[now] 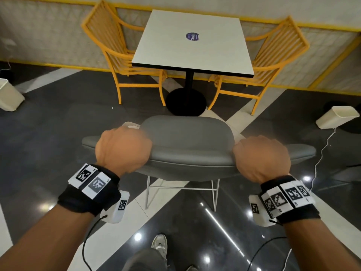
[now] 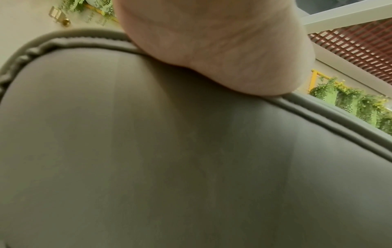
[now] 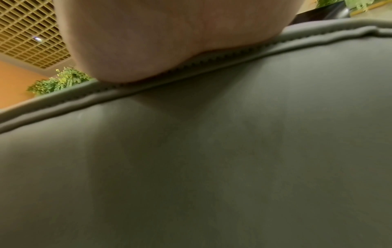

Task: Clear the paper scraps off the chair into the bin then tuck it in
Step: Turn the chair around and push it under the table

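A grey padded chair (image 1: 187, 141) stands in front of me, its back towards me, facing the white square table (image 1: 193, 42). My left hand (image 1: 123, 147) grips the left end of the top edge of the backrest, fingers curled over it. My right hand (image 1: 261, 155) grips the right end the same way. Both wrist views show only the heel of the left hand (image 2: 212, 42) and of the right hand (image 3: 148, 36) pressed on the piped rim of the chair back (image 2: 169, 167) (image 3: 212, 167). A white thing (image 1: 130, 125) peeks out past my left knuckles; I cannot tell what it is. The seat shows no paper.
Two yellow slatted chairs (image 1: 121, 55) (image 1: 269, 61) flank the table, whose black pedestal base (image 1: 185, 102) lies just beyond the grey chair. One cream bin (image 1: 338, 117) stands at the right with a white cable (image 1: 322, 151) near it; another bin (image 1: 9, 94) stands at the far left.
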